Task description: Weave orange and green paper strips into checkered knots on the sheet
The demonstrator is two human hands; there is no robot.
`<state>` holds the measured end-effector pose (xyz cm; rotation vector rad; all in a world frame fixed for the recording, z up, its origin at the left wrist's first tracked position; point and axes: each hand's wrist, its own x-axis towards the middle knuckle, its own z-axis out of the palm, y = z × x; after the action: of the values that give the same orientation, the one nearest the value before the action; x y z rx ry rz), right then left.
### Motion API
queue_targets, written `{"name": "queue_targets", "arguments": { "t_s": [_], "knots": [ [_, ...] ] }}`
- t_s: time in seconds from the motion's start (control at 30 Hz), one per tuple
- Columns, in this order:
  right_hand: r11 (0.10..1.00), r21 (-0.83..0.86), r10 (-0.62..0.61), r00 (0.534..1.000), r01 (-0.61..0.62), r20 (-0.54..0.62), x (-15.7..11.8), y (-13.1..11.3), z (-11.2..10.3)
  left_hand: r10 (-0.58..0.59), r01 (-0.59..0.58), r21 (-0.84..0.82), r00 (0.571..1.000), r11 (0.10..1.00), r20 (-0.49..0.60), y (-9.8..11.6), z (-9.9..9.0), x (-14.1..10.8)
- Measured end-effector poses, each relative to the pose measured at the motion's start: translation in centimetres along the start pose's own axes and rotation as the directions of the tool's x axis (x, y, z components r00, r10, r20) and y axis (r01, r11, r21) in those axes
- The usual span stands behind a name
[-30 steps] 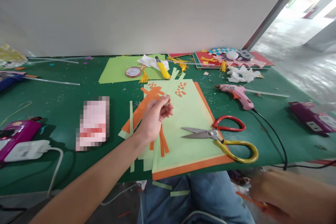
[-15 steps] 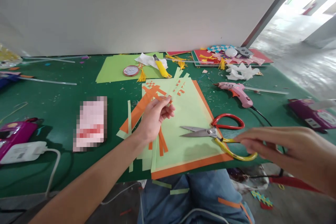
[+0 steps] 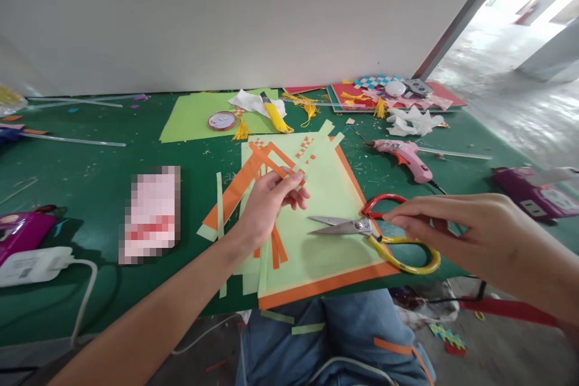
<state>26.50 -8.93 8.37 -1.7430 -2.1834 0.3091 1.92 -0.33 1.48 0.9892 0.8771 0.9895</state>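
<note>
My left hand is closed, pinching crossed orange and pale green paper strips between thumb and fingers above a pale green sheet. Small woven checks show among the strips. Scissors with one red and one yellow handle lie on the sheet, blades parted and pointing left. My right hand hovers over the scissors, its stretched fingertips at the red handle. Whether they touch it I cannot tell. More orange strips lie under my left wrist.
A pink glue gun lies right of the sheet. Behind are a yellow cutter, a round tin and green paper. Purple devices sit at both sides, a white plug at the left one. A blurred-out pink item lies left.
My right hand has moved up and left, from the yellow handle to the red one. My left hand has shifted slightly right with the strips, which have turned a little. The scissors stay put.
</note>
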Motion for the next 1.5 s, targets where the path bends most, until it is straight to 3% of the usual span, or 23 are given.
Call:
{"name": "queue_targets", "arguments": {
  "t_s": [0.1,0.27,0.43,0.6,0.93,1.07,1.37,1.5],
  "knots": [
    [0.998,0.055,-0.046,0.997,0.042,0.064,0.4,-0.1,0.0,0.003,-0.006,0.045,0.997,0.999,0.076,0.1,0.1,-0.2],
    [0.996,0.082,0.026,0.995,-0.034,0.097,1.6,-0.3,0.6,0.022,-0.045,0.1,0.977,0.994,0.212,0.1,0.5,-0.8],
    [0.978,0.203,0.032,0.992,-0.056,0.12,2.6,-1.4,2.0,-0.057,-0.01,0.218,0.953,0.976,0.299,0.0,0.6,-1.4],
    [0.972,0.237,-0.005,1.0,0.001,0.017,3.0,-2.7,3.1,-0.048,-0.02,0.206,0.946,0.978,0.319,0.0,0.6,-1.6],
    [0.842,0.476,0.132,0.954,-0.251,0.27,4.0,-2.4,3.1,0.028,-0.092,0.277,0.974,0.956,0.224,-0.1,0.8,-1.6],
    [0.819,0.504,0.15,0.951,-0.272,0.27,4.4,-2.3,3.1,0.039,-0.096,0.274,0.978,0.957,0.205,-0.2,0.6,-1.4],
    [0.721,0.638,0.173,0.962,-0.269,0.21,4.8,-2.6,3.5,-0.059,-0.056,0.333,0.944,0.941,0.324,0.3,0.6,-1.5],
    [0.679,0.686,0.164,0.965,-0.26,0.203,4.9,-2.9,3.6,-0.069,-0.055,0.375,0.948,0.925,0.31,0.3,0.6,-1.4]
  ]
}}
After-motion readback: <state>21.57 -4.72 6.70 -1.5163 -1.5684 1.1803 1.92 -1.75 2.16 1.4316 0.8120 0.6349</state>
